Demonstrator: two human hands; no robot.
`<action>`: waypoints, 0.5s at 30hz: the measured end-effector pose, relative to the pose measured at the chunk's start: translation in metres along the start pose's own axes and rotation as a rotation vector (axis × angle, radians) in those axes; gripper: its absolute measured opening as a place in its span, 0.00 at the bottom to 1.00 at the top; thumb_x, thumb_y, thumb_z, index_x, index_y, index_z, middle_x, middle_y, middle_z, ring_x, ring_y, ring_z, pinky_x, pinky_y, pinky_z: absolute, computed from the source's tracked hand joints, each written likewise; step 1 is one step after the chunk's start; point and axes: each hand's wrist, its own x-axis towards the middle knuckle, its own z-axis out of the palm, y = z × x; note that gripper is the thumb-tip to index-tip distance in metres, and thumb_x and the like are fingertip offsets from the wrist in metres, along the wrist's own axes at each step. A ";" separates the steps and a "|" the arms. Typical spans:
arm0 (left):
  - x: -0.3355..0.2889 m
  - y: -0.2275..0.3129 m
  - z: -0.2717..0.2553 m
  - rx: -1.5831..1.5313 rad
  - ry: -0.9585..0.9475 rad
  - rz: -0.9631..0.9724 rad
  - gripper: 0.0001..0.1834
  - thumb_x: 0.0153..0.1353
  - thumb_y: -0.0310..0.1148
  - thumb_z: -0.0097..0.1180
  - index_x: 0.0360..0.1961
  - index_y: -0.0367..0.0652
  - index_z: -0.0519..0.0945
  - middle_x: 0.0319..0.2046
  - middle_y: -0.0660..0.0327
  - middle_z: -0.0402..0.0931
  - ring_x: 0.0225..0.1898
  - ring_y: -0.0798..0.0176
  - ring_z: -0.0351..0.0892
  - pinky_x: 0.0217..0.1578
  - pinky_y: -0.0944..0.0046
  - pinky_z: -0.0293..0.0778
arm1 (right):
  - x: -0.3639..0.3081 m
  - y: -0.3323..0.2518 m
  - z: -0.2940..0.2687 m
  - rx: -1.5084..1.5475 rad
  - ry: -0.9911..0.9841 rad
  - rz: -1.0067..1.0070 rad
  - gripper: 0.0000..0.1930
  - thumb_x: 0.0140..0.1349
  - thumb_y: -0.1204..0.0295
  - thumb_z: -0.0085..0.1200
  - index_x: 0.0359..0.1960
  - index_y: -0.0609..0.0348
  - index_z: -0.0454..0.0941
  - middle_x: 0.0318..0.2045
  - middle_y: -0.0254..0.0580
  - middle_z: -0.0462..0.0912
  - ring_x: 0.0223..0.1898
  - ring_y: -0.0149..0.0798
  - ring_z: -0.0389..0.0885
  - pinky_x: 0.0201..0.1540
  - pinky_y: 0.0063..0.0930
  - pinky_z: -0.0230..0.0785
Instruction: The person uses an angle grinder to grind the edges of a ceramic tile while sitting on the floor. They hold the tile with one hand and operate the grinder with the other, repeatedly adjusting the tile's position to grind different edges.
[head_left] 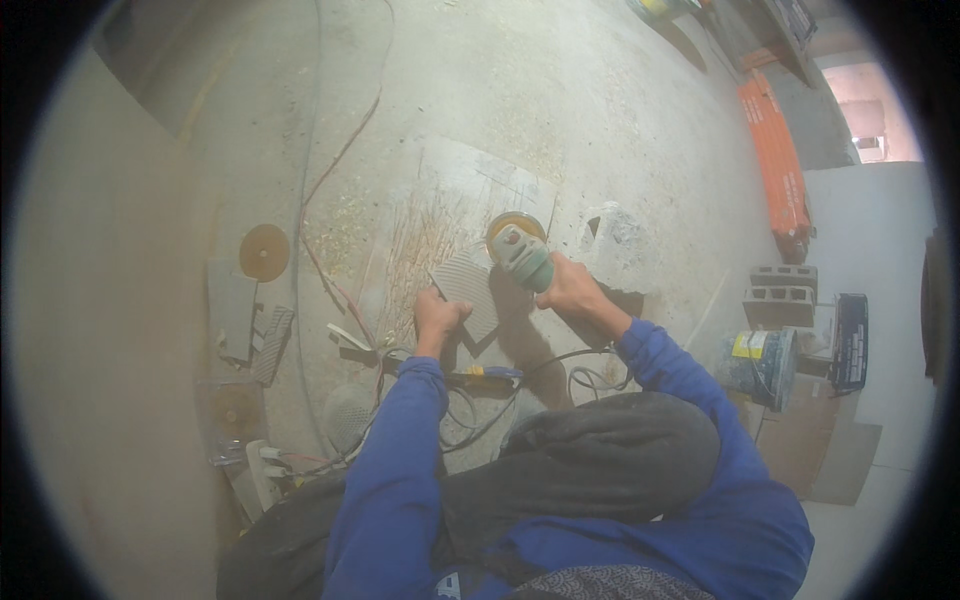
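My right hand (578,292) is wrapped round the body of a green and grey angle grinder (528,264). The grinder's round, yellowish disc (516,224) is at its far end, beside the upper right edge of a grey tile piece (468,288) with a ribbed face. From this angle I cannot tell whether disc and tile touch. My left hand (440,316) grips the tile by its lower left side, thumb lying over the ribs. Under the tile's far side lies a pale, dusty flat slab (490,178).
On the left lie an orange-brown disc (264,252), tile offcuts (232,312) and a power strip (263,476). Cables (330,172) cross the floor and loop before my knees. A bucket (762,364), hollow blocks (782,302) and an orange package (776,165) stand on the right.
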 end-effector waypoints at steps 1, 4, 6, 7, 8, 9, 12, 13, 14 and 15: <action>0.001 -0.001 0.000 0.015 -0.002 0.005 0.19 0.43 0.25 0.74 0.39 0.35 0.87 0.35 0.51 0.89 0.36 0.56 0.89 0.40 0.59 0.81 | 0.000 0.001 0.000 -0.009 0.010 0.008 0.35 0.41 0.67 0.68 0.53 0.71 0.72 0.41 0.66 0.84 0.46 0.62 0.84 0.51 0.45 0.76; 0.002 -0.002 -0.001 0.031 -0.003 0.022 0.18 0.43 0.25 0.74 0.39 0.35 0.87 0.35 0.51 0.89 0.36 0.56 0.89 0.40 0.59 0.81 | -0.001 0.005 -0.002 -0.013 -0.007 0.021 0.35 0.41 0.67 0.68 0.53 0.71 0.72 0.41 0.66 0.84 0.46 0.61 0.85 0.51 0.44 0.76; 0.001 -0.001 -0.001 0.014 -0.008 0.014 0.18 0.44 0.25 0.74 0.40 0.35 0.87 0.35 0.52 0.89 0.36 0.56 0.89 0.40 0.59 0.81 | -0.002 0.005 -0.002 0.024 0.001 -0.001 0.35 0.41 0.67 0.68 0.53 0.71 0.72 0.41 0.66 0.84 0.46 0.61 0.85 0.51 0.44 0.76; 0.000 -0.001 -0.001 -0.005 -0.013 0.001 0.18 0.44 0.25 0.74 0.40 0.35 0.87 0.35 0.52 0.89 0.36 0.56 0.89 0.40 0.58 0.81 | -0.001 0.005 -0.001 0.043 0.009 -0.016 0.35 0.41 0.67 0.68 0.53 0.71 0.72 0.41 0.66 0.84 0.46 0.61 0.85 0.50 0.44 0.76; 0.000 -0.001 -0.001 -0.041 -0.023 -0.021 0.18 0.44 0.25 0.74 0.40 0.36 0.87 0.35 0.52 0.89 0.36 0.56 0.89 0.40 0.58 0.81 | 0.000 0.004 -0.001 0.040 -0.001 -0.023 0.35 0.41 0.67 0.69 0.53 0.71 0.72 0.41 0.66 0.84 0.46 0.61 0.85 0.50 0.44 0.76; 0.000 -0.001 -0.001 -0.019 -0.020 -0.026 0.18 0.44 0.25 0.73 0.40 0.36 0.87 0.35 0.52 0.89 0.36 0.57 0.89 0.40 0.58 0.81 | 0.000 0.004 -0.001 0.038 -0.013 -0.026 0.35 0.41 0.67 0.69 0.53 0.71 0.72 0.41 0.66 0.84 0.46 0.61 0.85 0.50 0.44 0.76; -0.001 0.000 0.000 -0.021 -0.019 -0.025 0.18 0.45 0.22 0.72 0.41 0.35 0.87 0.35 0.53 0.88 0.35 0.58 0.88 0.39 0.60 0.81 | -0.001 0.001 0.000 0.030 -0.032 -0.009 0.35 0.41 0.67 0.69 0.53 0.71 0.72 0.41 0.67 0.84 0.46 0.61 0.85 0.50 0.44 0.76; -0.001 0.000 0.000 -0.029 -0.011 -0.002 0.18 0.46 0.19 0.70 0.42 0.34 0.87 0.35 0.54 0.88 0.34 0.60 0.88 0.38 0.61 0.81 | 0.000 0.001 0.000 0.031 -0.037 -0.005 0.35 0.41 0.67 0.69 0.53 0.71 0.72 0.41 0.67 0.84 0.46 0.61 0.85 0.50 0.44 0.76; -0.001 -0.001 0.000 -0.058 -0.012 0.003 0.18 0.46 0.17 0.69 0.42 0.33 0.86 0.34 0.54 0.88 0.33 0.61 0.87 0.36 0.62 0.81 | 0.000 0.000 0.000 0.019 -0.043 0.000 0.35 0.41 0.67 0.69 0.53 0.71 0.72 0.41 0.67 0.84 0.46 0.62 0.85 0.50 0.45 0.76; -0.001 -0.001 0.000 -0.051 -0.009 0.008 0.18 0.46 0.19 0.70 0.42 0.34 0.87 0.35 0.54 0.88 0.34 0.60 0.88 0.38 0.61 0.81 | 0.001 0.000 -0.001 0.011 -0.050 0.002 0.35 0.41 0.67 0.69 0.53 0.71 0.72 0.41 0.67 0.84 0.46 0.62 0.85 0.50 0.45 0.76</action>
